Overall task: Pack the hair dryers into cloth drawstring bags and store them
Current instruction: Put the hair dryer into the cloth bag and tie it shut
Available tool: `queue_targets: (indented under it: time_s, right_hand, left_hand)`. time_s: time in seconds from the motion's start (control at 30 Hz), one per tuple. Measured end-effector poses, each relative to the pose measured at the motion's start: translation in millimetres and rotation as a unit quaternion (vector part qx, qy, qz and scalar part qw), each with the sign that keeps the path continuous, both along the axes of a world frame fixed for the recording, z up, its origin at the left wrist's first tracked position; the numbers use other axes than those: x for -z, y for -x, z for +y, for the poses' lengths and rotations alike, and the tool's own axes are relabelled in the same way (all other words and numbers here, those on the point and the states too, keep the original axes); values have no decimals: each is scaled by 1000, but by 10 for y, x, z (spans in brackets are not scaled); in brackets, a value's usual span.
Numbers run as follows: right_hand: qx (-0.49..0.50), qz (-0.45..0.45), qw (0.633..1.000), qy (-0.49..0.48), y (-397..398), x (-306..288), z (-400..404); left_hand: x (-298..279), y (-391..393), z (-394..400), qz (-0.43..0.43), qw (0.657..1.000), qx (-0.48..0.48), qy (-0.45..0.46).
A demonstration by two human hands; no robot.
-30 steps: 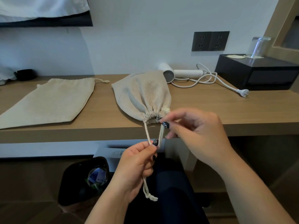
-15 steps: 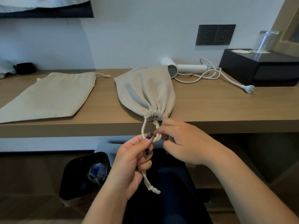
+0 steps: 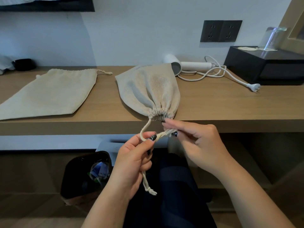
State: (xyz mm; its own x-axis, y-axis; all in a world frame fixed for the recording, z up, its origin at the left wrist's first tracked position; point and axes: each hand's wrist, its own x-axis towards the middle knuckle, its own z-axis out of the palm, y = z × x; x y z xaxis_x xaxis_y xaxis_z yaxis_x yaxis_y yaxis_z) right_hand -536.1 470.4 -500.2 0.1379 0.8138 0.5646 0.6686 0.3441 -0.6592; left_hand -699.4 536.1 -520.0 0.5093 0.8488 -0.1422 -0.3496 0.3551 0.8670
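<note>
Head view shows your two hands just under the front edge of the desk [image 3: 213, 112]; your left hand [image 3: 133, 160] pinches the cord [image 3: 144, 130] between thumb and finger, and the knotted end hangs out below your palm; your right hand [image 3: 195, 142] pinches the same cord closer to the bag's neck, with the other fingers loose. The full bag [image 3: 149, 91] lies on the desk with its gathered mouth right at the edge, so the cord can hang free where you can work it; the mouth is already pulled tight, and it looks like you are making a loop to tie it; I judge that from the bend in the cord. The bag looks lumpy, so a dryer is likely inside, but you cannot see it. A white hair dryer [image 3: 185, 66] lies behind the bag near the wall, its wire loose beside it; a flat empty bag [image 3: 51, 94] waits to the left, likely for that dryer.
</note>
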Motion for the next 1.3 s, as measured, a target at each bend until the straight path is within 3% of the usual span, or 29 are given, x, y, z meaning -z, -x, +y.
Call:
queue_targets:
  time_s: [0.17, 0.33, 0.43, 0.6, 0.7, 0.77, 0.87, 0.93, 1.07, 1.2, 1.3]
  right_hand:
    - [41, 192, 980, 4, 45, -6, -96]
    - [109, 385, 914, 70, -33, 32, -144]
    - [116, 457, 880, 59, -97, 56, -174]
    - [181, 418, 890, 26, -276, -28, -313]
    - [271, 222, 936, 13, -410, -19, -363]
    - [278, 75, 957, 43, -418, 24, -332]
    - [224, 22, 970, 93, -261, 58, -219]
    - [188, 41, 977, 95, -114, 66, -115]
    - [84, 181, 974, 102, 171, 95, 109]
    - [10, 340, 937, 83, 339, 85, 250]
    - [20, 395, 914, 87, 376, 111, 304]
  left_hand:
    - [31, -61, -47, 31, 999, -4, -34]
    - [41, -47, -40, 67, 995, -10, -76]
    - [51, -60, -53, 63, 994, -29, -79]
    - [22, -62, 16, 81, 983, -106, -125]
    - [-24, -24, 96, 146, 954, -138, -224]
    - [-40, -33, 133, 201, 928, -122, -289]
    - [-29, -57, 165, 256, 907, -95, -320]
    - [-36, -55, 171, 266, 905, -77, -323]
    - [-92, -50, 177, 224, 929, -40, -291]
    - [-137, -6, 177, 209, 930, -47, -298]
    - [-161, 22, 173, 192, 930, -63, -307]
